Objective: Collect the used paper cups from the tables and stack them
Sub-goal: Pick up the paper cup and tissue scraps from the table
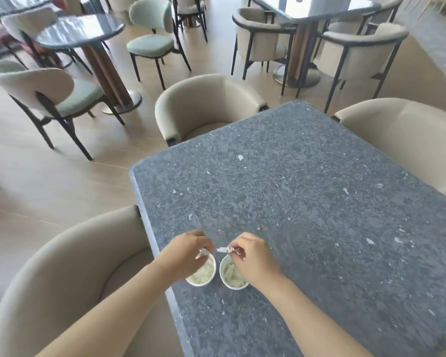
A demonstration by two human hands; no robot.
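Pinching a left scrap (203,253) of crumpled white paper, the left grip (186,253) hovers over the left paper cup (204,275). The right grip (255,256) pinches a right scrap (223,249) above the right paper cup (231,276). Both cups stand side by side beneath the grips on the speckled worktop (307,202). A beige armchair (206,99) sits beyond.

Bright, even daylight; soft blur, perhaps motion; edges warped.

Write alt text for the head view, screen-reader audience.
Two hands work over two white paper cups side by side near the edge of a dark speckled table: the left hand pinches a paper scrap above the left cup, the right hand a second scrap above the right cup. Both cups hold crumpled paper.
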